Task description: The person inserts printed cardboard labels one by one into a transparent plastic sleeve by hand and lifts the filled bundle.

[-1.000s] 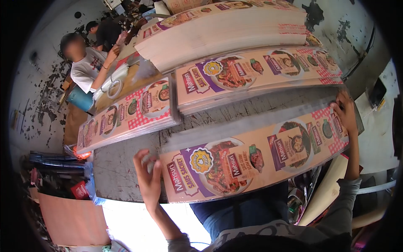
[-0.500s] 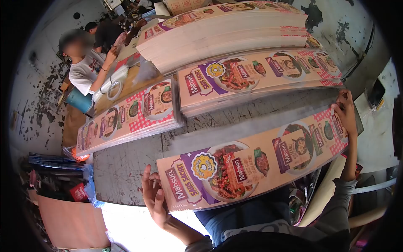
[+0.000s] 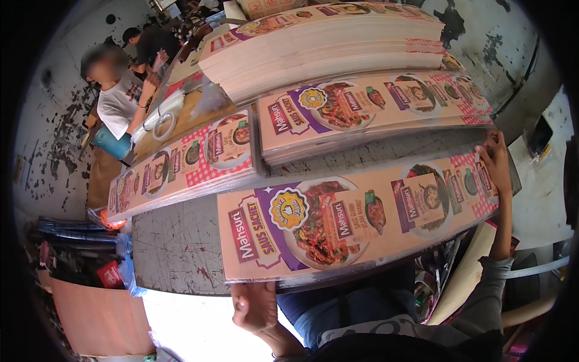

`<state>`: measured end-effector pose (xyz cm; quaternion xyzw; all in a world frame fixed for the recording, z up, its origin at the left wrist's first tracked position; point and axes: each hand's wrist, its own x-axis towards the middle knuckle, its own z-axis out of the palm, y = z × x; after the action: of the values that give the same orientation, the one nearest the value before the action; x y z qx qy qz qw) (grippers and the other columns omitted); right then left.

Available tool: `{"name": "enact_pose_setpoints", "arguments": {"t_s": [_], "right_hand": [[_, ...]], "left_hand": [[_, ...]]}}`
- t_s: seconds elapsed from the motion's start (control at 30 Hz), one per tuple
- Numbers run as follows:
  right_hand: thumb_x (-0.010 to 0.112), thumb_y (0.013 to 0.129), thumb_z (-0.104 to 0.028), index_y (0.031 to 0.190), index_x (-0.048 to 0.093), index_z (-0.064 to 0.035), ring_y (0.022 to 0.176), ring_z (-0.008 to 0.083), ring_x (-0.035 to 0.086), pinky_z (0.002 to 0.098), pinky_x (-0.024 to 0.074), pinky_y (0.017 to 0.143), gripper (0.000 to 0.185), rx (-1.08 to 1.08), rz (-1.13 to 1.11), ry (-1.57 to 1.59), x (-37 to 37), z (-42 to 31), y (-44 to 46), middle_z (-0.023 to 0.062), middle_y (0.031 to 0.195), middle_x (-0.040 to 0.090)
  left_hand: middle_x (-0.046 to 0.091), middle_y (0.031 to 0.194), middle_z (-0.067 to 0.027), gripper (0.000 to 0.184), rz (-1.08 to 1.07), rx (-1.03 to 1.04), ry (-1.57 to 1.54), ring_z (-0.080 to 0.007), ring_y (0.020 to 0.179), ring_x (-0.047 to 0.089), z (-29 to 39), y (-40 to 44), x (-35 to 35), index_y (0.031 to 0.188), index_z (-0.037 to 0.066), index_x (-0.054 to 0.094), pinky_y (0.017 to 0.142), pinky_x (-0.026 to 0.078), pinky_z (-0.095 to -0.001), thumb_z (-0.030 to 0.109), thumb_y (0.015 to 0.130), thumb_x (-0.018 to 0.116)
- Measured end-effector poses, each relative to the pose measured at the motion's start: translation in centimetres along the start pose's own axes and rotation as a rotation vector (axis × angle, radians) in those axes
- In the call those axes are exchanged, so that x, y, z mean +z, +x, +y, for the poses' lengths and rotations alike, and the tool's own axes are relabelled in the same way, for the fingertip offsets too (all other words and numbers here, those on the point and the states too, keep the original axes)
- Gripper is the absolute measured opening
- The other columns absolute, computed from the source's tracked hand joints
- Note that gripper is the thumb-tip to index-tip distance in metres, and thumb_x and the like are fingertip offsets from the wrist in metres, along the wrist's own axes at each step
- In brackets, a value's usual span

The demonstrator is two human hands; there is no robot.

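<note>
A long printed Mahsuri sheet in a clear plastic sleeve lies across the near part of the grey worktable. My right hand grips its right end, thumb on top at the checked pattern. Below the near left corner is my left hand; its fingers are partly hidden under the sheet's edge and the thumb shows, so its exact hold cannot be made out. Behind lie a sleeved stack and, to its left, another sleeved stack.
A tall pile of printed sheets stands at the back. At the left, a person in a white shirt sits by a blue container, with another person in dark clothes behind. Clear strips lie on the wooden surface.
My left hand has moved from beside the sheet's left end to below its near corner. The sheet's left end has risen and shifted slightly left. My right hand stays at the right end.
</note>
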<state>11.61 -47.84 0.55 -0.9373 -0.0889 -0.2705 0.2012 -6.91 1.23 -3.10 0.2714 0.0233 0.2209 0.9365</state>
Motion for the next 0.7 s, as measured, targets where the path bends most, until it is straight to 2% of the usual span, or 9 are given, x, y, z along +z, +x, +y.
{"name": "enact_pose_setpoints", "arguments": {"t_s": [0.1,0.2,0.3,0.37,0.5,0.57,0.6,0.67,0.7], "right_hand": [[0.06,0.08,-0.013,0.086,0.048,0.0078,0.076,0.0239,0.044,0.0306,0.0387,0.069,0.025,-0.023,0.004,-0.023,0.1,0.0,0.1,0.0126,0.093,0.044],[0.06,0.08,-0.012,0.088,0.048,0.0076,0.076,0.0242,0.044,0.0311,0.0385,0.069,0.024,-0.061,0.008,-0.048,0.0,0.0,0.2,0.0129,0.092,0.044],[0.059,0.079,-0.01,0.096,0.049,0.0064,0.085,0.0265,0.049,0.032,0.0399,0.074,0.025,0.02,-0.121,-0.053,-0.9,-0.7,0.1,0.0143,0.099,0.048],[0.057,0.08,-0.011,0.105,0.05,0.0031,0.099,0.0287,0.052,0.0331,0.0399,0.083,0.029,0.054,-0.063,-0.058,-1.3,-4.0,-0.2,0.016,0.108,0.051],[0.061,0.077,-0.007,0.105,0.054,-0.0003,0.098,0.0286,0.056,0.0341,0.0457,0.082,0.029,0.003,0.11,0.17,-0.5,-14.9,-3.5,0.015,0.102,0.058],[0.073,0.069,-0.012,0.104,0.06,-0.0038,0.097,0.0252,0.059,0.0341,0.048,0.082,0.038,-0.228,-0.308,0.592,0.3,-19.2,-7.2,0.0147,0.103,0.061],[0.074,0.068,-0.016,0.106,0.059,-0.0049,0.098,0.0254,0.059,0.0344,0.0501,0.081,0.042,-0.582,-0.42,0.687,0.9,-21.4,-6.8,0.0136,0.107,0.06],[0.068,0.076,-0.019,0.117,0.051,-0.0043,0.098,0.0262,0.058,0.0335,0.0507,0.081,0.047,-0.581,-0.653,1.048,3.4,-24.5,-8.8,0.0148,0.119,0.053],[0.066,0.078,-0.02,0.119,0.049,-0.0038,0.101,0.0262,0.057,0.0324,0.049,0.084,0.048,-0.601,-0.769,1.009,3.9,-25.6,-9.5,0.0146,0.125,0.047]], "left_hand": [[0.026,0.135,-0.0277,0.079,-0.152,-0.113,0.068,-0.0419,0.125,0.03,-0.4,0.0,1.5,0.135,-0.004,0.018,0.098,0.024,-0.0647,0.024,0.074,0.061],[0.03,0.135,-0.02,0.08,-0.189,-0.269,-0.044,-0.0368,0.125,0.031,-1.0,0.0,2.2,0.135,-0.001,0.022,0.101,0.027,-0.0563,0.021,0.071,0.065],[0.032,0.133,-0.0217,0.071,-0.167,-0.315,-0.037,-0.0368,0.125,0.032,-1.6,0.3,2.7,0.135,0.0,0.021,0.1,0.027,-0.0587,0.019,0.077,0.058],[0.033,0.132,-0.0223,0.062,-0.11,-0.371,0.02,-0.0378,0.123,0.036,-1.8,0.7,2.9,0.135,0.0,0.018,0.099,0.029,-0.0604,0.016,0.084,0.049],[0.033,0.133,-0.0219,0.06,-0.056,-0.365,0.115,-0.0371,0.121,0.038,-1.9,0.6,3.7,0.135,0.0,0.017,0.097,0.034,-0.0587,0.018,0.086,0.048],[0.03,0.131,-0.0265,0.063,0.031,-0.361,0.096,-0.0401,0.119,0.04,-1.9,0.7,4.0,0.133,-0.001,0.017,0.088,0.045,-0.057,0.024,0.086,0.05],[0.03,0.131,-0.0265,0.063,0.028,-0.359,0.104,-0.0401,0.119,0.04,-1.9,0.7,4.1,0.133,-0.001,0.017,0.088,0.045,-0.057,0.024,0.086,0.05],[0.029,0.131,-0.0268,0.059,0.089,-0.376,0.071,-0.0412,0.118,0.04,-2.0,0.6,4.0,0.133,-0.002,0.017,0.087,0.046,-0.0569,0.025,0.089,0.046],[0.032,0.134,-0.0206,0.059,0.039,-0.407,0.083,-0.0355,0.122,0.038,-1.8,0.7,4.0,0.135,0.0,0.017,0.095,0.037,-0.057,0.023,0.09,0.047]]}}
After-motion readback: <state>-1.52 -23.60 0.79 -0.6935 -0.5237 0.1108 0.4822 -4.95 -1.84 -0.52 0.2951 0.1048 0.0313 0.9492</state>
